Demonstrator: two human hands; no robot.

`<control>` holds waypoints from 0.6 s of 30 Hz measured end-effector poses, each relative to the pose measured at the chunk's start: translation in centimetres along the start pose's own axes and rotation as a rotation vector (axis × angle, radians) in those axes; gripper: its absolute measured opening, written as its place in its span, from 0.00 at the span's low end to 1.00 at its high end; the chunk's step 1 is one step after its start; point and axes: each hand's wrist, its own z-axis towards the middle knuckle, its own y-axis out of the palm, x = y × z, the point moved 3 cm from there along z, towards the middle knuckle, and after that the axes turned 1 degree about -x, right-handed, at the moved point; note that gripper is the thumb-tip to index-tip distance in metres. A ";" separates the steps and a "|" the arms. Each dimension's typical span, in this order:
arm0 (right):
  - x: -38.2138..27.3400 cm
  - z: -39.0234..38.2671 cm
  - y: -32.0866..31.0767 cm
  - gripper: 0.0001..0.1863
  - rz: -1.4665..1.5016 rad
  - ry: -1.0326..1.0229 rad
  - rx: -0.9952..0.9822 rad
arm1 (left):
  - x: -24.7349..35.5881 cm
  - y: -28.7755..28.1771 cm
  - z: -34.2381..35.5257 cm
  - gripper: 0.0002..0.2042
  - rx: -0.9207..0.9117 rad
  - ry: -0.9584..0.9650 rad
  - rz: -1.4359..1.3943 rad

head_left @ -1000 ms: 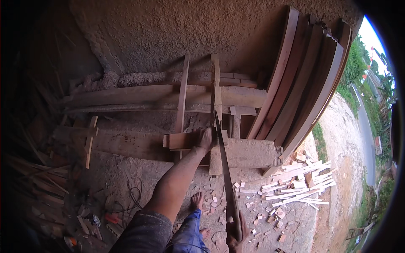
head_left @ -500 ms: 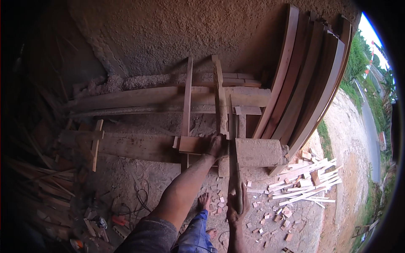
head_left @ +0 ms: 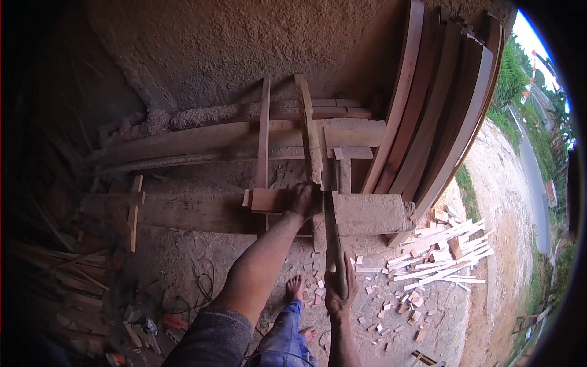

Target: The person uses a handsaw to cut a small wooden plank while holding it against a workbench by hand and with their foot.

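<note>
My right hand (head_left: pixel 341 286) is closed round the handle of a handsaw (head_left: pixel 330 223), whose long blade points away from me. The blade stands on edge just right of my left hand (head_left: pixel 304 200). That hand is wrapped over the right end of a short reddish wooden block (head_left: pixel 269 200), pressing it down on a thick beam (head_left: pixel 370 215). Beneath the hand, a narrow upright-looking strip of wood (head_left: pixel 307 122) crosses the beam and runs toward the wall. My fingers hide where the saw teeth meet the block.
Long curved planks (head_left: pixel 428 110) lean on the rough wall at the right. A pile of pale sticks (head_left: pixel 437 260) and scattered offcuts lie on the ground. Another thin batten (head_left: pixel 263 134) crosses the far beam (head_left: pixel 195 140). A cable (head_left: pixel 205 281) lies near my bare foot (head_left: pixel 295 286).
The whole view has shifted slightly, so the bench and both hands sit a little farther left and up. Both grips stay the same, and the saw remains beside my left hand.
</note>
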 end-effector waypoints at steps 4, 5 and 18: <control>-0.4 0.8 1.5 0.29 -0.135 -0.187 0.047 | -1.8 0.7 0.1 0.09 0.046 -0.150 0.035; -0.3 1.8 0.8 0.29 -0.090 -0.135 0.020 | -0.6 0.3 0.4 0.07 0.022 -0.149 0.023; 2.0 -15.9 -9.5 0.24 -0.388 -0.102 -0.044 | -2.3 0.9 0.4 0.09 0.130 -0.202 -0.011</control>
